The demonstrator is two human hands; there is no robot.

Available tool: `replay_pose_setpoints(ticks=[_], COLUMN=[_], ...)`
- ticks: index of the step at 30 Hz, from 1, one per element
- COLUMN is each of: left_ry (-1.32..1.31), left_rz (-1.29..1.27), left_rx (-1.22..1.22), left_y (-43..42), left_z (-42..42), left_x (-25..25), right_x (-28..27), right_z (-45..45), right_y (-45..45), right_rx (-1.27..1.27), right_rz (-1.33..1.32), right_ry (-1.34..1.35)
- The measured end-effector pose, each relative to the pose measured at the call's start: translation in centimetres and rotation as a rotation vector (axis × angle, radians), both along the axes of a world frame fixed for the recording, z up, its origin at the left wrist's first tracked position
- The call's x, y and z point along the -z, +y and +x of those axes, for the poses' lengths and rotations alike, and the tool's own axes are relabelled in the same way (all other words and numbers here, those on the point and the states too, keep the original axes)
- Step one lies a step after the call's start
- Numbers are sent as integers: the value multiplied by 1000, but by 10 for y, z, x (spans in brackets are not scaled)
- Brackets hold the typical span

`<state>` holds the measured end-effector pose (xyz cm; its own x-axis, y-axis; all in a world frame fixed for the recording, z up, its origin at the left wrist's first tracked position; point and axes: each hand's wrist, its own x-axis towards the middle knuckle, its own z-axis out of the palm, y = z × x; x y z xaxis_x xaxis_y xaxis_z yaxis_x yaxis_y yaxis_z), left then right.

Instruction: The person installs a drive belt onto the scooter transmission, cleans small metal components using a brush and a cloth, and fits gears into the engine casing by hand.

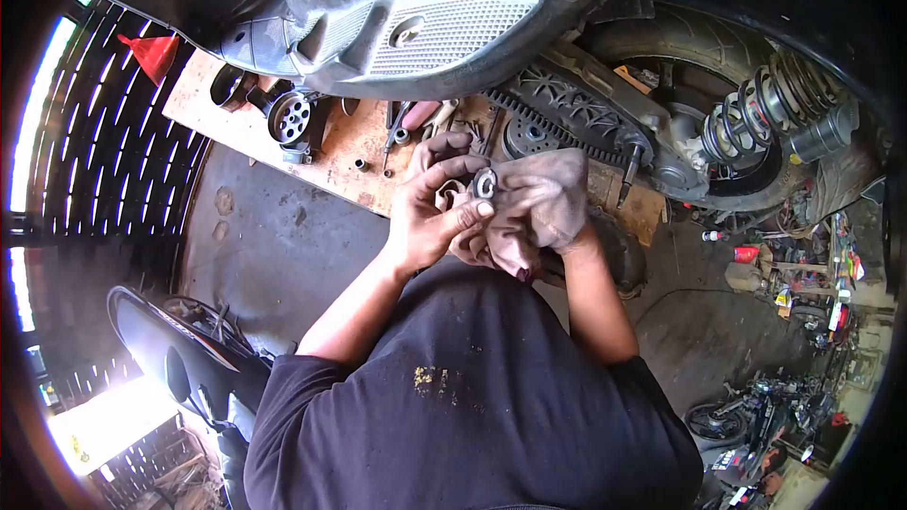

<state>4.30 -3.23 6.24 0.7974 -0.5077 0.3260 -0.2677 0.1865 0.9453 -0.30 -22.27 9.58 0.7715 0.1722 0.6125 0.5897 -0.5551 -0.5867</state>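
Observation:
My left hand [427,212] holds a small round metal part [486,183] with a pale ring-shaped face between thumb and fingers. A greyish-pink rag [540,196] is bunched against that part. It covers most of my right hand [574,240], which grips the cloth from the other side; those fingers are hidden. Just beyond both hands is the scooter's opened drive case, with a toothed belt [557,137] and a round pulley [531,135] showing.
A wooden board [331,170] under the scooter carries a round black-and-metal part [291,121], sockets and hand tools. The grey footboard [416,33] hangs overhead. To the right are a coil spring shock [756,118] and rear tyre [694,38]. Another motorbike [184,349] stands at left.

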Motion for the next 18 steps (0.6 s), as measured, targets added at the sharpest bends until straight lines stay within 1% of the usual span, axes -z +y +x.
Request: replay_pose_setpoints(ticks=[1, 2, 3, 4, 5, 7, 8, 9, 11, 12, 14, 15, 16, 18], left_ry=[-126, -179, -340, -504, -607, -751, -753, -764, -793, -789, -650, -642, -642, -538], left_rz=[78, 180, 268, 345, 407, 424, 416, 421, 401, 407, 363, 355, 353, 290], left_rx=[-30, -58, -114, -185, -235, -206, -213, -212, -207, -208, -187, -185, -184, -160], left_y=[0, -1, -3, -7, -8, -8, -8, -8, -8, -8, -7, -7, -9, -11], left_z=[-1, -5, -7, -6, -6, -3, -5, -6, -8, -9, -11, -11, -12, -15], left_x=[-2, -6, -6, -1, -2, -7, -6, -3, -2, 0, 6, 4, 4, 4], right_x=[-4, 7, -2, 9, 11, 46, 49, 49, 51, 50, 53, 53, 52, 51], right_z=[-4, -1, -2, -9, -16, -39, -39, -40, -40, -42, -47, -46, -47, -49], right_y=[7, 2, 12, 18, 23, 26, 23, 25, 30, 31, 27, 27, 25, 24], right_rx=[-33, -12, -11, 0, 35, 112, 183, 176, 251, 262, 304, 242, 244, 177], right_rz=[121, -23, -79, 313, 328, 977, 584, 581, 827, 869, 841, 1014, 1013, 931], right_ry=[123, -56, 83, 462, 397, 662, 454, 455, 503, 518, 603, 611, 609, 504])
